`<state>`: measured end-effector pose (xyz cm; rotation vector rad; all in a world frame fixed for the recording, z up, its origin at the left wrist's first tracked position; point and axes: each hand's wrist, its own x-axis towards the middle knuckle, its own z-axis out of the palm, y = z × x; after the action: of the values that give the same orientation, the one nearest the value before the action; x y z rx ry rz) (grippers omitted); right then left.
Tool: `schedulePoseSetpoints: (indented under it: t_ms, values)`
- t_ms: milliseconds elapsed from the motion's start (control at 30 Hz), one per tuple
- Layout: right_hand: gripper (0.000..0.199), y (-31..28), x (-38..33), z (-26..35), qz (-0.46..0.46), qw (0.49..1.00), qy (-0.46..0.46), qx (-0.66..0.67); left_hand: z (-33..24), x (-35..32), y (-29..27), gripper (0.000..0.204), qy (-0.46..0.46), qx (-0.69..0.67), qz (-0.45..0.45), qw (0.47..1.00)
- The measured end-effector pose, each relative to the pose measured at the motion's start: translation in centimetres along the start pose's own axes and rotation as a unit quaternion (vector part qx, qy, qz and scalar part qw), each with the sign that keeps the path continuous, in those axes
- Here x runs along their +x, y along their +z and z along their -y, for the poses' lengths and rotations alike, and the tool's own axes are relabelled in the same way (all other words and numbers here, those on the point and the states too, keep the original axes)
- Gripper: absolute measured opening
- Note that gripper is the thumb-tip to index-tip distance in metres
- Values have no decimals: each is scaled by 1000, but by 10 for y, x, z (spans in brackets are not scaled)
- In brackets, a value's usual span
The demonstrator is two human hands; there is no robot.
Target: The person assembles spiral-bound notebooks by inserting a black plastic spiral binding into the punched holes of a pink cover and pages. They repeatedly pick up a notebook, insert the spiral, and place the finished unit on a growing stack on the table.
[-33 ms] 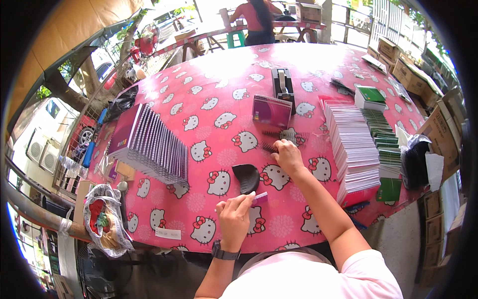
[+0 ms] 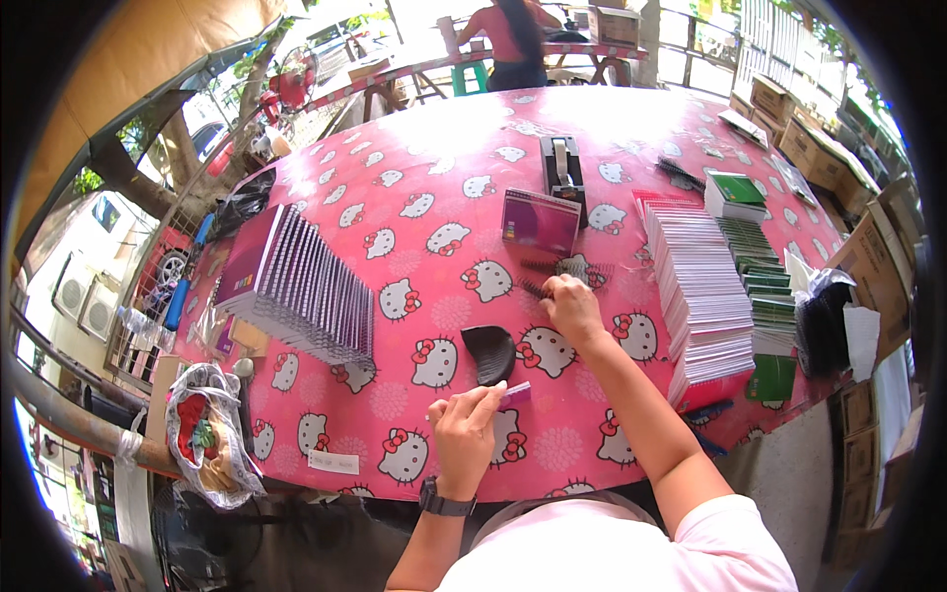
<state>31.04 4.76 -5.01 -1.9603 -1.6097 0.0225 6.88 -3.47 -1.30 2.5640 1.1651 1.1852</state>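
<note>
Outdoors, under a tan awning, a round table (image 2: 395,187) wore a pink oilcloth printed with cartoon cats. On it, the left hand (image 2: 464,429) was closed around a small pink and white object (image 2: 513,395), its fingers pinching it just above the cloth. Right beside that hand lay a black fan-shaped piece (image 2: 490,352). The right hand (image 2: 572,308) rested farther out, fingers curled down onto a cluster of black binding combs (image 2: 562,268); whether it actually gripped one could not be told. Just beyond the combs stood a purple spiral notebook (image 2: 538,222), tilted up, and behind that a black tape dispenser (image 2: 561,168). To the left, a long fanned row of purple-covered notebooks (image 2: 306,286) leaned across the cloth. To the right sat tall stacks of white paper pads (image 2: 700,286), with green-covered booklets (image 2: 755,261) beside them. Cardboard boxes (image 2: 868,257) lined the right edge. At a far table, another person (image 2: 508,39) sat facing away.
</note>
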Motion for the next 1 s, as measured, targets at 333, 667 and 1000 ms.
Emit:
schedulePoseSetpoints:
  t_ms: [333, 667, 1000]
  values:
    - [15, -68, -29, 38, -91, 957, -63, 269, 7, -5, -4, 30, -14, -5, -4, 1000]
    - [18, -82, -72, 44, 180, 911, -144, 342, 15, 1, -4, 33, -6, -25, 3, 1000]
    - [22, -78, -64, 40, 210, 898, -174, 345, 16, 1, -6, 28, -4, -43, 2, 999]
